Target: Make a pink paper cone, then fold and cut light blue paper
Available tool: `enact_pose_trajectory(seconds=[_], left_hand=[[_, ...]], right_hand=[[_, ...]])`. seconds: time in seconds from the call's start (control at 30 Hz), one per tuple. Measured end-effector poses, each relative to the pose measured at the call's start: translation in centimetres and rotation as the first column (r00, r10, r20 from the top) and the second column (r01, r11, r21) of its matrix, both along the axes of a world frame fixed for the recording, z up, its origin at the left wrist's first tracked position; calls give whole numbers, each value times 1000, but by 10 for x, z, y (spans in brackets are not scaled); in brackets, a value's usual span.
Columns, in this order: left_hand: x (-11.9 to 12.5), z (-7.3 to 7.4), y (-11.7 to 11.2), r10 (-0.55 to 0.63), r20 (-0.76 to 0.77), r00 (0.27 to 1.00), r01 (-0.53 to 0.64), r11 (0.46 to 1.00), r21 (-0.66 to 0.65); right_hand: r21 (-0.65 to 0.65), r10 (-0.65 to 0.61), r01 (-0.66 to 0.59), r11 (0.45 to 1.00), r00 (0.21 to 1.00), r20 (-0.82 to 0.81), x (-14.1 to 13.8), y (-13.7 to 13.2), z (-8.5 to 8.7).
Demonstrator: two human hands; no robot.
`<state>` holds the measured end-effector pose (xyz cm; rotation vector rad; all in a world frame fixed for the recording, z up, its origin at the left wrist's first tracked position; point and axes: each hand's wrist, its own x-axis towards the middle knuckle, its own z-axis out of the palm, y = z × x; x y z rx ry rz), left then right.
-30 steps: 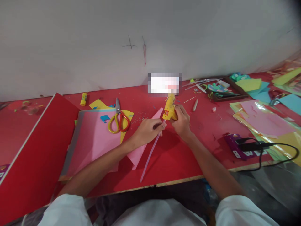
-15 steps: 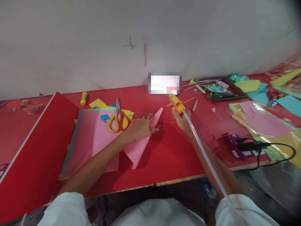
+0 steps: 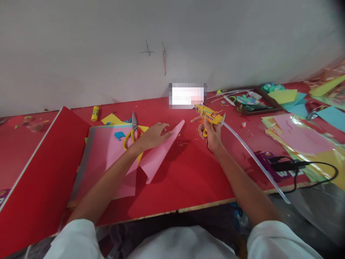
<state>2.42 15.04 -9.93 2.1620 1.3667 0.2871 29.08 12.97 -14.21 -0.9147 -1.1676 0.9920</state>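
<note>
My right hand (image 3: 211, 135) grips a yellow glue gun (image 3: 208, 114) above the red table (image 3: 188, 180), its nozzle pointing left. A long clear glue stick (image 3: 253, 158) trails from the gun's back toward the lower right. My left hand (image 3: 152, 136) lies on a pink paper cone (image 3: 159, 154), fingers mostly stretched out over it. The cone's tip points up and right toward the gun.
Yellow and red scissors (image 3: 133, 133) lie on pink and yellow sheets (image 3: 107, 158) left of my hand. A small glue stick (image 3: 95, 113) stands near the wall. A purple power strip (image 3: 272, 167) with a black cable sits right, beside stacked coloured papers (image 3: 304, 136). A red board (image 3: 37, 172) leans at left.
My right hand turned the glue gun so its nozzle points left and the long stick swung from lower left to the right. My left hand let go of the stick and moved onto the pink cone.
</note>
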Motion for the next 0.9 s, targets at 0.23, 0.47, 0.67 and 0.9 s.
enact_pose_trajectory(seconds=[0.23, 0.47, 0.67, 0.9], left_hand=[[-11, -1, 8, 0, -121, 993, -3, 1000, -26], [-13, 3, 1, -53, -200, 978, 20, 986, -164], [8, -6, -10, -85, -176, 981, 61, 988, -139], [23, -5, -18, -43, -91, 995, 38, 997, -63]], right_hand=[[-6, 75, -76, 997, 994, -82, 1, -2, 2], [-84, 81, -94, 992, 986, -148, 3, -4, 7], [-150, 103, -133, 980, 976, -194, 1, -1, 3], [-201, 157, -201, 959, 964, -216, -1, -1, 1]])
